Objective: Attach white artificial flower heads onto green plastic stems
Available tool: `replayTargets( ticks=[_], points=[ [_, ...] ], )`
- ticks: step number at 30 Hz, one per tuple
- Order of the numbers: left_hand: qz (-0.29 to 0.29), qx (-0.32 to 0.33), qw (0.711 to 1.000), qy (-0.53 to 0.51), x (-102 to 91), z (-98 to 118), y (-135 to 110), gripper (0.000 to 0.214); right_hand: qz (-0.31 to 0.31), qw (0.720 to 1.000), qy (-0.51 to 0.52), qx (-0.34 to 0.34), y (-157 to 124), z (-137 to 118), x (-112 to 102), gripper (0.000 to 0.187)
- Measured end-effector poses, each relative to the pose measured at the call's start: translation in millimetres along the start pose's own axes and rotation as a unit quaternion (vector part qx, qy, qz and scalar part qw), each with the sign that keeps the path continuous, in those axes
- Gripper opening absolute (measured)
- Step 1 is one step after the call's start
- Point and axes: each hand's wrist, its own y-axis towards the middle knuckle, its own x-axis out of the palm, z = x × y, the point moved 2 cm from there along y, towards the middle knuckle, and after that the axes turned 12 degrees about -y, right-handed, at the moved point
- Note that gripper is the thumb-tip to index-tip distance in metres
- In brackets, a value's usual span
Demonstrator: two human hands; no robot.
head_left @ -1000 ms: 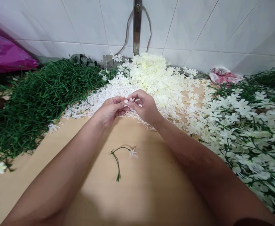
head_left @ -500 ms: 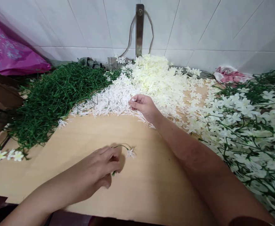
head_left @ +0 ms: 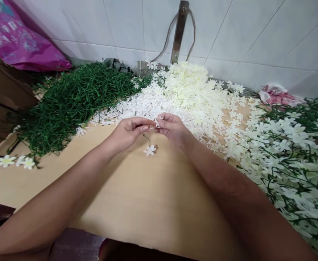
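Observation:
My left hand (head_left: 131, 132) is closed in a pinch on a thin green artificial flower stem. From its fingers the stem curves down to a white flower head (head_left: 149, 150) that hangs over the cardboard. Fingertip to fingertip with it, my right hand (head_left: 173, 128) pinches a small white flower piece (head_left: 157, 122), mostly hidden by the fingers. Just behind both hands spreads a heap of thin white stamen pieces (head_left: 145, 103). Beyond that rises a mound of loose cream-white petals (head_left: 187, 79).
Green stems (head_left: 79, 98) lie piled at the left, near a cardboard box (head_left: 3, 98) and a pink bag (head_left: 31, 50). Many flowers on stems (head_left: 297, 156) cover the right side. A metal bracket (head_left: 179, 32) is fixed to the tiled wall.
My left hand has moved up and forward with the stem and meets my right hand. The hanging head now shows broad petals where thin stamens showed. The view has turned slightly.

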Motion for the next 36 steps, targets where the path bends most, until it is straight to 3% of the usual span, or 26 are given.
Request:
replayTargets(
  ticks=[3,7,14,24,36],
  points=[
    [0.013,-0.026,0.997,-0.067,2.1,-11.6,8.4,0.036,0.029,1.0,0.01,-0.001,4.0,-0.9,-10.1,0.034],
    [0.054,-0.067,0.989,-0.121,-1.7,-27.6,11.2,0.025,0.001,1.0,0.005,0.019,4.7,1.6,-7.5,0.031],
    [0.08,-0.118,0.953,-0.268,-2.8,-35.4,11.2,0.034,-0.007,0.999,0.019,0.034,2.3,10.5,-2.8,0.026],
    [0.073,-0.14,0.964,-0.216,0.7,-45.1,14.9,0.03,-0.015,0.998,0.042,0.048,2.9,19.2,2.2,0.029],
    [0.078,-0.146,0.967,-0.196,2.7,-45.3,14.6,0.034,-0.02,1.0,-0.02,-0.006,0.9,24.5,7.2,0.031]
  ],
)
